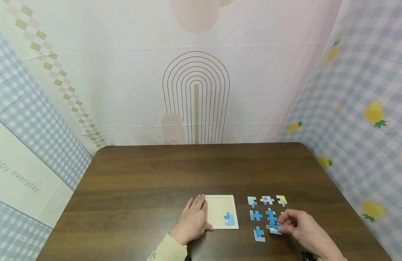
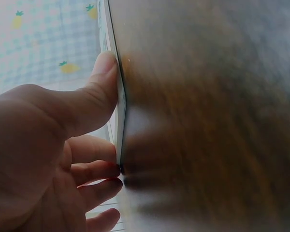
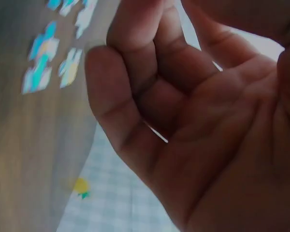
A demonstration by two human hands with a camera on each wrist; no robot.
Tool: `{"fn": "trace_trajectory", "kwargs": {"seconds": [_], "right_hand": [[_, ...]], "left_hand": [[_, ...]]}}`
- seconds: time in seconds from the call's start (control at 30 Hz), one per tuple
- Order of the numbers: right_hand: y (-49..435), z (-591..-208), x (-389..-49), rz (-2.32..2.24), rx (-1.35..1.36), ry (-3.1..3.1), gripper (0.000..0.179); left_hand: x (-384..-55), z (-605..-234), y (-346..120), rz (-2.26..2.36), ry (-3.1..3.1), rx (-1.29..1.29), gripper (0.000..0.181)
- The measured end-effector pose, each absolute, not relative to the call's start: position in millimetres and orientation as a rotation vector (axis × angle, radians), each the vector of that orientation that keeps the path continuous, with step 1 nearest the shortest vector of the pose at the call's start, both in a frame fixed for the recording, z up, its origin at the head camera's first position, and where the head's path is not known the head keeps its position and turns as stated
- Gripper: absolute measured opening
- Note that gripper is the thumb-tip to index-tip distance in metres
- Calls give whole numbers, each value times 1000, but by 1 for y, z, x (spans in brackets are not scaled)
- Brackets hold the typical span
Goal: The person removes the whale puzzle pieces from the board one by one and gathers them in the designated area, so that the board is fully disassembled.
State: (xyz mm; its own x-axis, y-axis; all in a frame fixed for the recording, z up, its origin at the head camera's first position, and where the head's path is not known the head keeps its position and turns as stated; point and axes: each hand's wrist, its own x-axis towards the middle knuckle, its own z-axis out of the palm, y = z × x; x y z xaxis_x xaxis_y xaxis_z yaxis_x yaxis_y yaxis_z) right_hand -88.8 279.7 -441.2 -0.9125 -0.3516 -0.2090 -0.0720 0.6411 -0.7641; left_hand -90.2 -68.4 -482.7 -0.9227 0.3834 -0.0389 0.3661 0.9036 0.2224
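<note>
A pale wooden puzzle tray (image 1: 217,212) lies on the table with one blue puzzle piece (image 1: 229,219) in its lower right corner. My left hand (image 1: 192,219) rests along the tray's left side, fingers extended and thumb by the lower edge. In the left wrist view, the thumb (image 2: 104,72) touches the tray's rim (image 2: 121,116). My right hand (image 1: 300,226) pinches a blue-and-white puzzle piece (image 1: 274,228) at its right side, among the loose pieces. The right wrist view shows curled fingers (image 3: 108,82) but hides the pinched piece.
Several loose pieces lie right of the tray: a top row with a yellow-patterned piece (image 1: 281,199), a blue piece (image 1: 256,215) mid-left and another blue piece (image 1: 258,234) below. The brown table (image 1: 139,188) meets curtains (image 1: 132,90) at the back and sides.
</note>
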Motion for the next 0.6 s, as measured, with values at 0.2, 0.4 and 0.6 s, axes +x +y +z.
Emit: {"fn": "trace_trajectory", "kwargs": {"seconds": [0.2,0.4,0.6], "right_hand": [[291,-452,-90,-1099,-300,2449,14],[288,-459,-88,-1077,-246,2472,10],[284,-462,-88,-1102,-183,2490,13]], "left_hand": [[-90,-483,-69,327,2980,585,81],[-89,-484,-69,310,2991,596,81],[-90,-484,-69,305,2990,601,82]]}}
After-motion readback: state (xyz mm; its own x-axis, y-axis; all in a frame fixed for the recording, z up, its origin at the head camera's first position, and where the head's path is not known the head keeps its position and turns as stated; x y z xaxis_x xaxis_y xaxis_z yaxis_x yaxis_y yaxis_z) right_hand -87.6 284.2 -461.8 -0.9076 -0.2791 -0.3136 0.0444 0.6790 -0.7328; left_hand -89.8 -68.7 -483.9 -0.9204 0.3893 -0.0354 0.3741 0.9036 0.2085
